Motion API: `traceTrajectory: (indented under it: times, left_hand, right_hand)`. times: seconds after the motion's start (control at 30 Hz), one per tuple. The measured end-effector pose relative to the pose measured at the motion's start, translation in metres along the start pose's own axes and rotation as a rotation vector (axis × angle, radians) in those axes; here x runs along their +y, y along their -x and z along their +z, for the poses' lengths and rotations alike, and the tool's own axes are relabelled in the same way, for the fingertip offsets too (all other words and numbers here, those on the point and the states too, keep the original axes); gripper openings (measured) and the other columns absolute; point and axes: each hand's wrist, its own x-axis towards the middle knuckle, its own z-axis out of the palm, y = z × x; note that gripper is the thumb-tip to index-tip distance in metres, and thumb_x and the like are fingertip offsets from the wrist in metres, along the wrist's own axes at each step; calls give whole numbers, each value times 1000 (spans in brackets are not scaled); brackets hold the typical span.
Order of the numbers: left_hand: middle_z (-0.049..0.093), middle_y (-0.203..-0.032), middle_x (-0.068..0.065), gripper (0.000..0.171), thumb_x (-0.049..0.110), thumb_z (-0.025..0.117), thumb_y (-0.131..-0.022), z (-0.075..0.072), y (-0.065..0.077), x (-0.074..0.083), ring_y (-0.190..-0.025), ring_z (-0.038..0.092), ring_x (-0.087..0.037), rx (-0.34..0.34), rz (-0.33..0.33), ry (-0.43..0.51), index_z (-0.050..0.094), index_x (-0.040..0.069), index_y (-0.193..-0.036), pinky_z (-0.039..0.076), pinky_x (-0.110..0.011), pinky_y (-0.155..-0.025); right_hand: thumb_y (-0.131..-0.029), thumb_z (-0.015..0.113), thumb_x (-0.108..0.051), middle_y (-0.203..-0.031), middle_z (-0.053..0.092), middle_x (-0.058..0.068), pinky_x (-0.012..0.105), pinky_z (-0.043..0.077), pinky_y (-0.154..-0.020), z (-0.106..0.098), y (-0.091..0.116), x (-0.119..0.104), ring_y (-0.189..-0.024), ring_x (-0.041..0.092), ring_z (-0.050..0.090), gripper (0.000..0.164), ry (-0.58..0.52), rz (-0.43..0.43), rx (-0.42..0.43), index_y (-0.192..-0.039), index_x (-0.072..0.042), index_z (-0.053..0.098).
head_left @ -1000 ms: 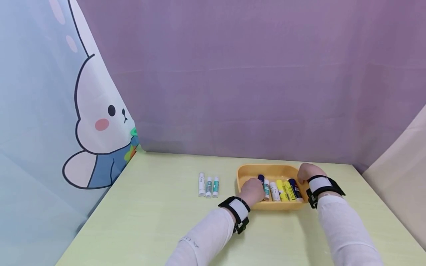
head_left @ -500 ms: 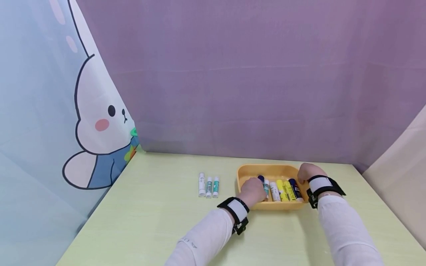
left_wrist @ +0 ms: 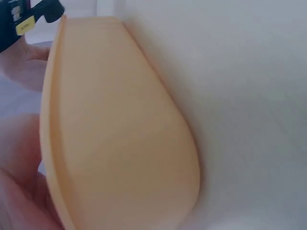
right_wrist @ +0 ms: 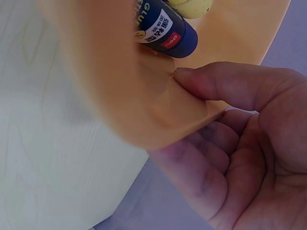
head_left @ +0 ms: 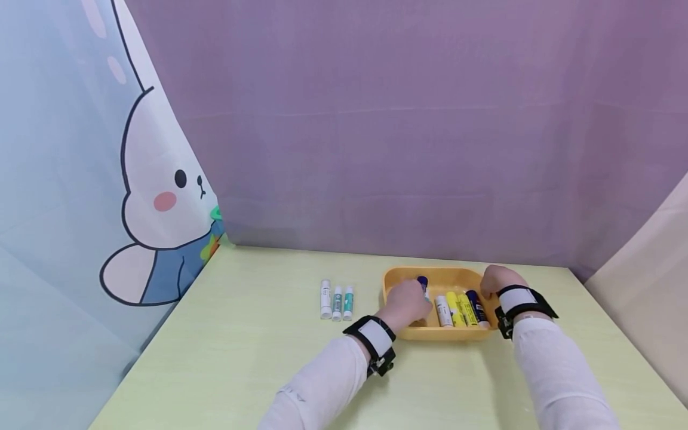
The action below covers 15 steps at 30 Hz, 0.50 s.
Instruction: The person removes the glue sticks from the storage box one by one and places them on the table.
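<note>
In the head view my left hand (head_left: 407,301) is over the left part of an orange plastic tray (head_left: 446,334), its fingers mostly hidden. It grips glue sticks (head_left: 423,282); a navy cap and a bit of teal show beyond the knuckles. My right hand (head_left: 501,279) holds the tray's right end; in the right wrist view its thumb (right_wrist: 211,88) is inside the wall and the fingers lie outside. Beside that thumb lies a navy glue stick (right_wrist: 170,36). Yellow glue sticks (head_left: 455,309) and a white glue stick (head_left: 444,311) lie left of it in the tray.
Left of the tray, a white glue stick (head_left: 325,299) and two smaller teal-and-white glue sticks (head_left: 343,303) stand in a row on the pale green table (head_left: 258,334). A purple curtain (head_left: 376,131) hangs behind the table's far edge.
My left hand has shifted slightly left and up. The teal glue stick has left its place beside the white one in the tray and shows at the left hand. The right hand has stayed put.
</note>
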Motion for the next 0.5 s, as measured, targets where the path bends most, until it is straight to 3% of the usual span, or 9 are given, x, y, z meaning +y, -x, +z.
traceTrajectory:
  times: [0.17, 0.37, 0.5]
  left_hand:
    - [55, -52, 3, 22, 26, 69, -83, -10, 3, -4, -41, 55, -11, 9, 33, 136, 58, 11, -71, 41, -23, -39]
    - [47, -54, 3, 27, 30, 71, -80, -23, 6, -9, -41, 47, -9, 77, 104, 122, 54, 12, -68, 35, -21, -38]
    - [51, -62, 2, 27, 30, 72, -78, -34, 6, -12, -46, 49, -8, 123, 127, 129, 53, 11, -78, 39, -21, -40]
  right_hand:
    - [-74, 56, 1, -77, 53, 15, 31, 47, -58, 0, 1, -1, -71, 28, 54, 11, 16, 0, -2, -84, 3, 61]
    - [-74, 57, 0, -74, 52, 13, 30, 45, -57, 0, 1, 0, -70, 27, 53, 9, 23, -13, 3, -81, 2, 61]
    - [-74, 58, 0, -75, 52, 13, 31, 45, -58, 0, 2, 0, -70, 27, 53, 9, 15, -8, 3, -83, 2, 61]
